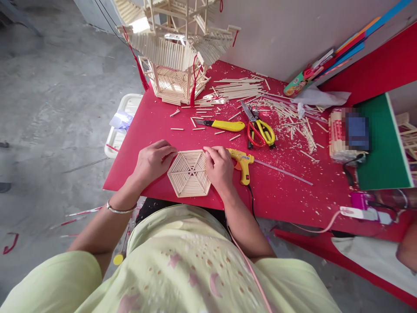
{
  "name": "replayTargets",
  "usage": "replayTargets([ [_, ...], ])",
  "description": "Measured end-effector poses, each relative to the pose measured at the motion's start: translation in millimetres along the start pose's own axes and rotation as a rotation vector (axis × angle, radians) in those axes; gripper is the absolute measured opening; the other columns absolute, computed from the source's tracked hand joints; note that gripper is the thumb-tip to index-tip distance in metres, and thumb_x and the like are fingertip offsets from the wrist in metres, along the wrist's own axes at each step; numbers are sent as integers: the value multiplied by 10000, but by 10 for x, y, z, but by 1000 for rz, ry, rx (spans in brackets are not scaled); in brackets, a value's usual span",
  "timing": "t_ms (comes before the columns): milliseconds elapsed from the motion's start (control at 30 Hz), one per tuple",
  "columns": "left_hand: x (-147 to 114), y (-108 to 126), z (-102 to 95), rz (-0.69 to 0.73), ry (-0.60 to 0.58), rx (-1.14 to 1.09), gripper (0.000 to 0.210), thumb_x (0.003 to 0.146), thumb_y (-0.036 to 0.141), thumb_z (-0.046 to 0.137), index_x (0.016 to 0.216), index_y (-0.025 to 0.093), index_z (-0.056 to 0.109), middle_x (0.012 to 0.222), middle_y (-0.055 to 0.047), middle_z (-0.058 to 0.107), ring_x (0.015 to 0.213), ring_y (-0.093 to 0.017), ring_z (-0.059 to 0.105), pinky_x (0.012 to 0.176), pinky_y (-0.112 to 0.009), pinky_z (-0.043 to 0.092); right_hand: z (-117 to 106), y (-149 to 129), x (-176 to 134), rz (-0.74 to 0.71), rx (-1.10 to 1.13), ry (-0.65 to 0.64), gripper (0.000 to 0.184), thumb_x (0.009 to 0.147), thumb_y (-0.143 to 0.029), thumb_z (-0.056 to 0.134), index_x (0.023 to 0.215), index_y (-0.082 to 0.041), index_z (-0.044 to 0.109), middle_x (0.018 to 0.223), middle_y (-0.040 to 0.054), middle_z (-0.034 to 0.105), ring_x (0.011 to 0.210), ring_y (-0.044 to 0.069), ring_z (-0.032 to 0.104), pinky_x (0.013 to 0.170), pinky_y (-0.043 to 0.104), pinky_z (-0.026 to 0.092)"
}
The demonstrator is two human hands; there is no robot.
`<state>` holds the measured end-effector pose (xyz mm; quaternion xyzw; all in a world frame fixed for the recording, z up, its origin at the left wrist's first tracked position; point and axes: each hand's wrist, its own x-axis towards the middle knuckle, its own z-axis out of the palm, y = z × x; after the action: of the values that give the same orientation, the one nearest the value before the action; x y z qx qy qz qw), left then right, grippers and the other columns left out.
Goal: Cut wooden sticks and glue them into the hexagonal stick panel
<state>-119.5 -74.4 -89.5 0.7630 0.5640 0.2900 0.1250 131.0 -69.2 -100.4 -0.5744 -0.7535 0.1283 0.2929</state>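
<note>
Just off the left edge of the red surface [286,200], a white plastic stool [111,141] stands with a crumpled lilac wrapper [121,120] on it. The left hand [155,159] is over the surface near its left part, thumb and forefinger pressed together on the far left corner of the hexagonal stick panel [189,174]. A tiered stick pavilion [176,54] stands at the far left corner of the surface, red tassels [193,93] hanging from its roof corners.

The panel is at the near edge of the surface, left of its middle, its sticks laid in six wedges around a small star-shaped centre. The right hand [219,167] pinches the panel's far right corner between thumb and forefinger, the other fingers curled. Beyond it lies a yellow utility knife [228,125], blade to the left, and toward the far edge a heap of loose sticks [239,90].

Just right of the right hand is a yellow glue gun [244,163]; beyond that lie scissors [267,132] with red and yellow handles. A patterned tube [296,84] leans near the far edge. Toward the right edge are a wrapped stick bundle [335,132], a green board [379,152] and a white power strip [360,213].
</note>
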Motion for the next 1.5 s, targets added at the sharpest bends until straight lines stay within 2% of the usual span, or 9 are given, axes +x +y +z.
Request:
replayTargets([
  [533, -8, 6, 22, -13, 11, -36, 267, 1011, 314, 564, 966, 217, 809, 982, -67, 773, 840, -189, 699, 735, -284, 502, 5, -15, 1, -6, -33, -10, 339, 1098, -282, 479, 1292, -269, 756, 1133, 87, 706, 1113, 233, 635, 1003, 368, 516],
  [933, -8, 8, 30, 4, 20, -16, 259, 1008, 289, 569, 965, 204, 810, 976, -54, 775, 824, -173, 699, 699, -271, 485, 25, -21, -33, -61, -87, 16, 360, 1069, -201, 485, 1320, -240, 740, 1148, 78, 743, 1099, 229, 651, 1000, 360, 514],
  [1500, -18, -21, 32, 4, 18, -17, 247, 1004, 292, 580, 978, 210, 811, 987, -50, 774, 826, -170, 701, 717, -271, 503, 44, -10, -43, -71, -112, 15, 359, 1064, -196, 495, 1323, -243, 740, 1123, 76, 747, 1083, 220, 653, 997, 345, 506],
])
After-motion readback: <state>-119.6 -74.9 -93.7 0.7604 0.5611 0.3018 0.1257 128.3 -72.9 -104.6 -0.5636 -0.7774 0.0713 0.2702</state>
